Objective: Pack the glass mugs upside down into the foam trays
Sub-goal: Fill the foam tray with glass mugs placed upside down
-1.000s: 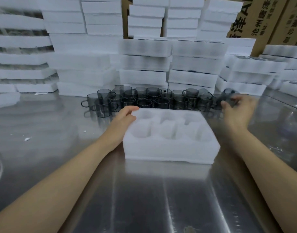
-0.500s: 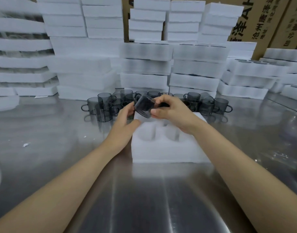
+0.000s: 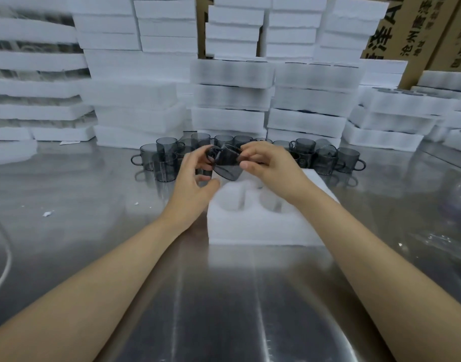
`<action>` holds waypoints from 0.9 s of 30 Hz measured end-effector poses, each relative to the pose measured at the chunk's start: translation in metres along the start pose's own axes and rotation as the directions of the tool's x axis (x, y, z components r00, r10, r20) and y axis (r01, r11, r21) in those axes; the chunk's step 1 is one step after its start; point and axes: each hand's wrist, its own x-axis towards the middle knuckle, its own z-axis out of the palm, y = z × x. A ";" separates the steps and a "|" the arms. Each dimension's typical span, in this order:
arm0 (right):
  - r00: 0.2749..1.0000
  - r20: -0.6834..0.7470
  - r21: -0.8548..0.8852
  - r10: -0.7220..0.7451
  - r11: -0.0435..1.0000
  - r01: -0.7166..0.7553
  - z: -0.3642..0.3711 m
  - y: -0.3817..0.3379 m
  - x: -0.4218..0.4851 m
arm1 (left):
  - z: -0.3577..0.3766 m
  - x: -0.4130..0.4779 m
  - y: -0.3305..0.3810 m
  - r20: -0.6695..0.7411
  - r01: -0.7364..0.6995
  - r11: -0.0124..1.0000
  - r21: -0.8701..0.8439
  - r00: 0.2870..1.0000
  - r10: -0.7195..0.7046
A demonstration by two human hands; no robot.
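Both forearms reach forward; right hand [image 3: 271,168] pinches the mug [image 3: 228,167], left hand [image 3: 192,185] touches it with curled fingers [image 3: 196,160].

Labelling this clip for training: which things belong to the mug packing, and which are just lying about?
Job: tilted mug, in grip of right hand; foam tray; upright mugs waiting behind.
Lying about: foam crumbs; cardboard boxes; white cord.

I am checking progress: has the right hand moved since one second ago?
Yes. The right hand went leftward, from beyond the far right corner of the foam tray to above its far edge, holding a glass mug.
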 end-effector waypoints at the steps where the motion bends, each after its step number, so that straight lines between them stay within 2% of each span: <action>1: 1.000 -0.012 -0.006 -0.007 1.000 0.007 -0.001 0.001 0.000 | 0.000 -0.001 0.001 0.013 -0.028 1.000 0.013 1.000 0.028; 5: 1.000 0.003 -0.081 -0.018 0.997 0.019 -0.002 0.000 -0.001 | -0.001 -0.004 0.008 0.070 -0.101 0.993 0.066 0.993 0.096; 10: 0.999 0.035 -0.068 -0.014 0.998 0.016 0.002 -0.003 -0.003 | -0.001 -0.001 0.004 0.043 -0.111 0.992 0.056 0.993 0.109; 13: 0.998 0.045 -0.113 -0.035 0.993 0.039 0.001 -0.002 -0.004 | -0.001 0.001 0.000 -0.022 -0.068 0.997 0.032 0.997 0.069; 16: 0.997 0.060 -0.139 -0.041 0.989 0.049 0.000 -0.002 -0.005 | -0.001 0.003 -0.002 -0.070 0.015 0.998 -0.061 0.997 -0.020; 21: 0.990 0.113 -0.231 -0.080 0.967 0.105 -0.001 -0.001 -0.006 | -0.001 0.002 -0.002 0.084 0.004 1.000 -0.014 0.996 -0.003; 27: 0.985 0.157 -0.353 -0.064 0.928 0.117 -0.003 -0.003 -0.007 | 0.000 0.002 0.000 0.081 0.052 0.998 0.024 0.995 -0.054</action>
